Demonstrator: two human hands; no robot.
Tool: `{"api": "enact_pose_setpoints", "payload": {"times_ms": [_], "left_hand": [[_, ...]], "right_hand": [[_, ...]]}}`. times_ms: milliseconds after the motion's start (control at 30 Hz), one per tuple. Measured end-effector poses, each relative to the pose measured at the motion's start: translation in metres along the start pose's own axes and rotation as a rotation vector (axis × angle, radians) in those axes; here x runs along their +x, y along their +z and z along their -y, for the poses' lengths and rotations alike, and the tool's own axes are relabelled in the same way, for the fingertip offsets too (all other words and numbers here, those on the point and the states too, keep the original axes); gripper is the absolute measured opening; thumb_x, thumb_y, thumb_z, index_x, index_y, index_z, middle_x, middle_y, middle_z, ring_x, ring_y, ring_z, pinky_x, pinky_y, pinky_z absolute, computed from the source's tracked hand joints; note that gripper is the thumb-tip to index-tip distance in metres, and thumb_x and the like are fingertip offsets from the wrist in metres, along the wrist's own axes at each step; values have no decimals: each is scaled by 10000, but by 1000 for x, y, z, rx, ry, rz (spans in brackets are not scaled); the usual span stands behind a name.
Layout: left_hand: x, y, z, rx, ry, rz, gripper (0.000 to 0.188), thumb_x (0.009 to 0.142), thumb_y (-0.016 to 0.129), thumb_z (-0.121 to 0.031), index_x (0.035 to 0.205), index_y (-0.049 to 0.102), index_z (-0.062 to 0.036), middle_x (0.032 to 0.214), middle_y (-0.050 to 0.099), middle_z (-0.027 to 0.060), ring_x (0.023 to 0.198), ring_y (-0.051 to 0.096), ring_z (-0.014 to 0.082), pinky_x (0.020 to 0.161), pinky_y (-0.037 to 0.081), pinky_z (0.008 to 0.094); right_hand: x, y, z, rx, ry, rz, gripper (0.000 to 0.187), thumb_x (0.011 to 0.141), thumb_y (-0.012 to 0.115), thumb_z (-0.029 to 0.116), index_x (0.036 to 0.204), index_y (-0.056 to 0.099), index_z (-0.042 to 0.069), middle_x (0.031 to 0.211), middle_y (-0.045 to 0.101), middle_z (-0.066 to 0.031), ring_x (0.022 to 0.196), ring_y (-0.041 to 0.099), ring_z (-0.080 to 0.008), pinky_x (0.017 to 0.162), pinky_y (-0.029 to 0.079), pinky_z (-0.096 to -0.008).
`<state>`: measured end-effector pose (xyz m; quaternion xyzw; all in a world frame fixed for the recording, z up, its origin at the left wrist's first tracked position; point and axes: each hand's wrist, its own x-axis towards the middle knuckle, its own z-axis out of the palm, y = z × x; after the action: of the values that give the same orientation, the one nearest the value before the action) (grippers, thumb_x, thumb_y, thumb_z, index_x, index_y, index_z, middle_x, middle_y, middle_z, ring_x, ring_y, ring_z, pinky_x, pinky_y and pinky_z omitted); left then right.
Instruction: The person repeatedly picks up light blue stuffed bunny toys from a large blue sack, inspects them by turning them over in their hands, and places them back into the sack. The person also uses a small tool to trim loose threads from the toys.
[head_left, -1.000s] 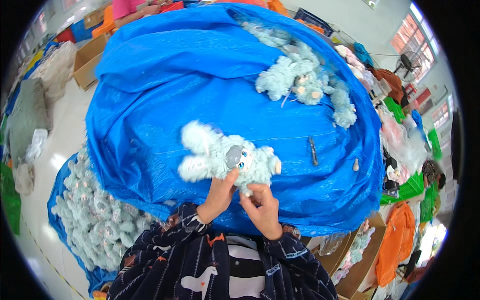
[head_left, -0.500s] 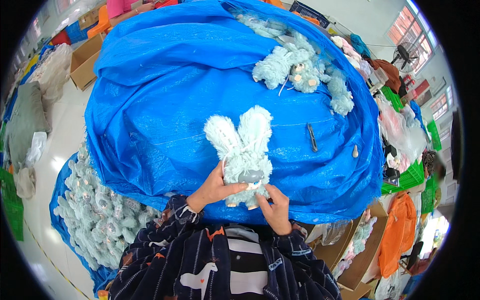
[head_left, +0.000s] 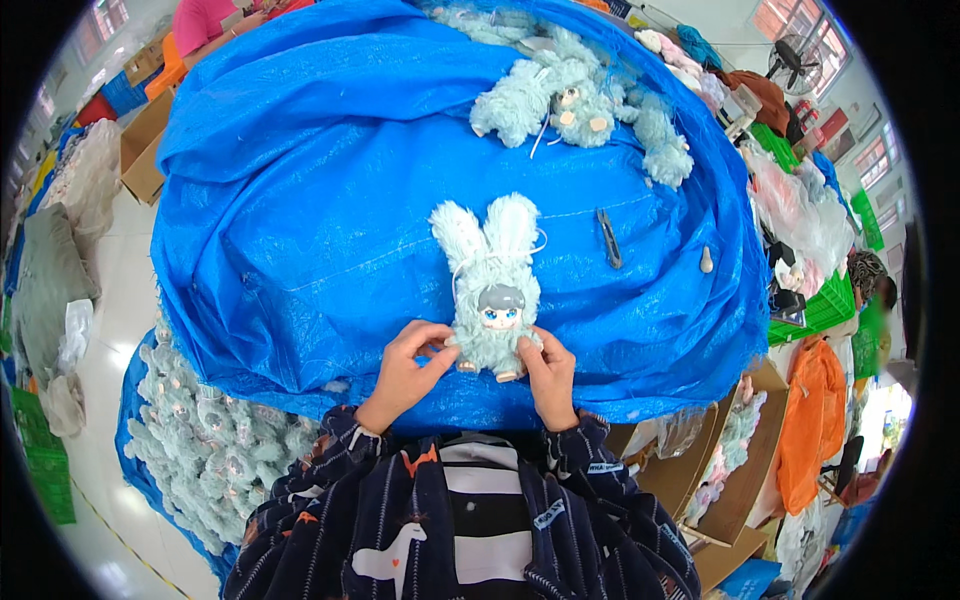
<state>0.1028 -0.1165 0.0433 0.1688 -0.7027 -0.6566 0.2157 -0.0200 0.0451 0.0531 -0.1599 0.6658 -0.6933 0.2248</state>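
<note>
A pale blue-green plush rabbit doll [head_left: 490,272] lies face up on the blue tarp, its long ears pointing away from me. Grey hair and blue eyes show on its smooth doll face, and a thin whitish cord loops beside the head and ears. My left hand [head_left: 407,372] pinches the fur at the doll's lower left side with thumb and fingers. On the opposite side, my right hand [head_left: 551,378] is closed on the fur near the doll's arm, thumb on top.
The blue tarp [head_left: 300,230] covers the surface ahead. Dark thread snips [head_left: 609,238] and a small beige peg-like piece [head_left: 707,259] lie to the right. Several similar plush dolls [head_left: 570,100] lie at the far right; a heap of them [head_left: 215,440] sits lower left.
The doll has been tipped back and laid on the tarp, its face now in full view. My left hand has shifted from its head to its lower side. The head view has moved slightly.
</note>
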Motion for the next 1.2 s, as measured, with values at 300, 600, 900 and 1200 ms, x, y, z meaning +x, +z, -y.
{"api": "enact_pose_setpoints", "payload": {"times_ms": [300,600,900,1200], "left_hand": [[11,13,-6,-495,-328,249,411,844,554,-147,1199,408,1,1090,519,74,971,505,116,778,438,245],[25,34,-24,-722,-475,290,335,823,531,-88,1143,447,-36,929,576,83,760,579,160,524,472,265],[27,36,-24,-928,-552,208,443,769,463,36,1184,389,-100,845,520,58,616,491,114,472,380,226],[16,44,-21,-1076,-563,330,459,748,418,83,1189,366,-35,886,507,91,686,505,151,527,429,236]], "right_hand": [[-4,1,15,202,146,49,267,865,519,200,1023,556,-12,688,532,0,536,434,-45,469,360,-189],[-12,-9,41,253,118,24,303,855,541,211,1050,537,-22,630,518,-17,506,458,-71,451,379,-207],[-21,-4,34,-1025,-769,150,315,659,698,129,949,578,111,603,459,-47,474,499,-208,425,399,-306],[-20,-7,22,-290,-315,-61,140,788,572,47,909,504,33,556,509,-28,439,490,-99,437,410,-226]]}}
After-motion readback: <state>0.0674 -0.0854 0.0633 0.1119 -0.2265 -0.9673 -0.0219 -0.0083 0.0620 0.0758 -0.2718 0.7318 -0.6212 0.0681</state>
